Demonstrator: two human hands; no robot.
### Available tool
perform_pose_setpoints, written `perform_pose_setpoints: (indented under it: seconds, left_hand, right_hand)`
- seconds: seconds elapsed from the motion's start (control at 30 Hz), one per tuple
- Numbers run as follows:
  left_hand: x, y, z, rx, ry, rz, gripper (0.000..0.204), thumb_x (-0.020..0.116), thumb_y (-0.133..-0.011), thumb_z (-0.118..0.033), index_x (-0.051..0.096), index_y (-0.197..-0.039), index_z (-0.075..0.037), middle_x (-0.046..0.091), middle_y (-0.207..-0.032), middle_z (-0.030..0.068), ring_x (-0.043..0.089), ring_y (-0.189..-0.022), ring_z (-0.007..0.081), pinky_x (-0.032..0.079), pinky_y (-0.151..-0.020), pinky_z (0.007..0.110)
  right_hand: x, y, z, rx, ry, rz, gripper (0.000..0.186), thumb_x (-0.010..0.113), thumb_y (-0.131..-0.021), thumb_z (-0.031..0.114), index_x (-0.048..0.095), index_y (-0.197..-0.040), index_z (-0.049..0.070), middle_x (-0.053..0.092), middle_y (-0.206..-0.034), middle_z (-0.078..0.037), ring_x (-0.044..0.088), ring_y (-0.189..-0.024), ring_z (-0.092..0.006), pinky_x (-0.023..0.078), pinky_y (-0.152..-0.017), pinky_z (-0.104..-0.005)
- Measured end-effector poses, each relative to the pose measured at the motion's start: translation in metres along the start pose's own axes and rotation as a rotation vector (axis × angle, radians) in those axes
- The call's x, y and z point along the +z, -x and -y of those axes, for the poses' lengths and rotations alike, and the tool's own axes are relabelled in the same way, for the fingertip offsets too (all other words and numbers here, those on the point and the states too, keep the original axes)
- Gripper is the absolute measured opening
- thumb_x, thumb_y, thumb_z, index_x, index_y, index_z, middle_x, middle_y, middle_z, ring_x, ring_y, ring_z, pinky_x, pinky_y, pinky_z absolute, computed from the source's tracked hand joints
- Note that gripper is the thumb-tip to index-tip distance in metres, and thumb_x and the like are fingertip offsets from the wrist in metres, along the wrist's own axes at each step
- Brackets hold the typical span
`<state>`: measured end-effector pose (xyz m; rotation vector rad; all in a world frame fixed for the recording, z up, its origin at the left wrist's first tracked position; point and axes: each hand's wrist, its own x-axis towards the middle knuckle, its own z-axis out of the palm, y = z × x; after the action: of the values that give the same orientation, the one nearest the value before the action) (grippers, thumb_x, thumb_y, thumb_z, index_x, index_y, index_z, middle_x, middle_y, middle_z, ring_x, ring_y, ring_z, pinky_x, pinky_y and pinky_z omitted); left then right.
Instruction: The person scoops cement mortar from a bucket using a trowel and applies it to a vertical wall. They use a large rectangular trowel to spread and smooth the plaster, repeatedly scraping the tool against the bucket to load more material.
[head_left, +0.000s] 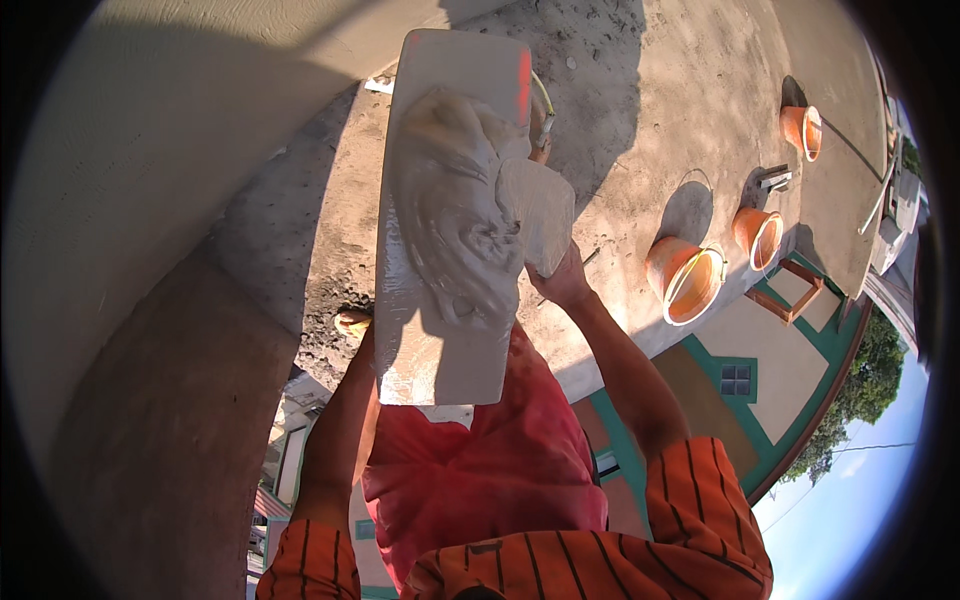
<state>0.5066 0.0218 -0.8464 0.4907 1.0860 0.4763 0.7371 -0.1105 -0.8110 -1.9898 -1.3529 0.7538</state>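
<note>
Just above and left of the right hand (562,280), a flat trowel blade (545,215) meets the wet grey paste (450,200) heaped on a long board (465,375). The right hand's fingers are closed on the blade's lower end; any handle is hidden. The left hand is out of sight behind the board, where the left forearm (335,430) disappears, so whether its fingers are clamped or apart I cannot tell. The board also hides much of the ground directly ahead of the body. Beyond its upper right edge, a partly covered yellowish curved thing (543,95) is hard to make out.

Left of both hands, a plastered wall (130,150) fills that side, cut off by the dark rim. Right of the right hand stand three orange buckets: the nearest bucket (660,262), a middle bucket (745,228) and a far bucket (792,128); their contents are unclear. Near the middle one lies a wooden frame (785,312).
</note>
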Motion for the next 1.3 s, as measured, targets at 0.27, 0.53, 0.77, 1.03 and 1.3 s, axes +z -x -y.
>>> perform_pose_setpoints:
  seconds: [0.27, 0.53, 0.77, 1.03, 1.3]
  left_hand:
    - [-0.005, 0.015, -0.012, 0.051, -0.014, -0.029, 0.04, 0.063, -0.083, -0.014, 0.048, -0.116, 0.0, 0.056, -0.111, 0.0109, 0.054, -0.104, 0.0195, 0.045, -0.087, 0.032]
    - [-0.019, 0.109, -0.039, 0.1, -0.051, -0.125, 0.042, 0.064, -0.082, -0.014, 0.047, -0.117, 0.001, 0.056, -0.112, 0.0113, 0.054, -0.105, 0.0202, 0.045, -0.088, 0.033]
    - [0.044, 0.245, -0.112, 0.373, 0.007, -0.29, 0.045, 0.066, -0.081, -0.014, 0.047, -0.118, 0.001, 0.056, -0.113, 0.0116, 0.053, -0.105, 0.0208, 0.045, -0.089, 0.034]
    - [0.113, 0.32, -0.248, 0.93, 0.103, -0.393, 0.047, 0.067, -0.08, -0.013, 0.046, -0.119, 0.002, 0.055, -0.114, 0.012, 0.053, -0.106, 0.0215, 0.045, -0.09, 0.034]
    - [0.11, 0.381, -0.364, 1.414, -0.119, -0.505, 0.042, 0.058, -0.087, -0.006, 0.043, -0.126, 0.001, 0.054, -0.121, 0.014, 0.056, -0.109, 0.0217, 0.05, -0.088, 0.035]
  right_hand:
    - [0.013, -0.004, -0.046, 0.287, 0.053, 0.232, 0.05, 0.06, -0.08, 0.017, 0.042, -0.124, 0.0, 0.055, -0.113, -0.025, 0.055, -0.1, -0.0431, 0.046, -0.083, -0.0485]
    - [0.017, -0.077, -0.045, 0.64, -0.151, 0.136, 0.036, 0.051, -0.078, 0.006, 0.057, -0.114, 0.001, 0.062, -0.106, -0.024, 0.058, -0.102, -0.0384, 0.046, -0.086, -0.0434]
    - [-0.124, 0.054, -0.001, 0.463, 0.123, 0.007, 0.052, 0.045, -0.062, -0.018, 0.058, -0.107, 0.005, 0.055, -0.108, -0.018, 0.058, -0.093, -0.0317, 0.053, -0.073, -0.0388]
    - [-0.209, 0.012, 0.156, 0.282, 0.305, 0.34, 0.065, 0.077, -0.069, 0.023, 0.048, -0.123, 0.001, 0.053, -0.116, -0.024, 0.052, -0.11, -0.0368, 0.041, -0.096, -0.0434]
    - [-0.174, -0.05, 0.453, -0.642, 0.046, 0.473, 0.039, 0.067, -0.078, 0.026, 0.057, -0.107, 0.002, 0.062, -0.1, -0.02, 0.059, -0.094, -0.0394, 0.048, -0.079, -0.0423]
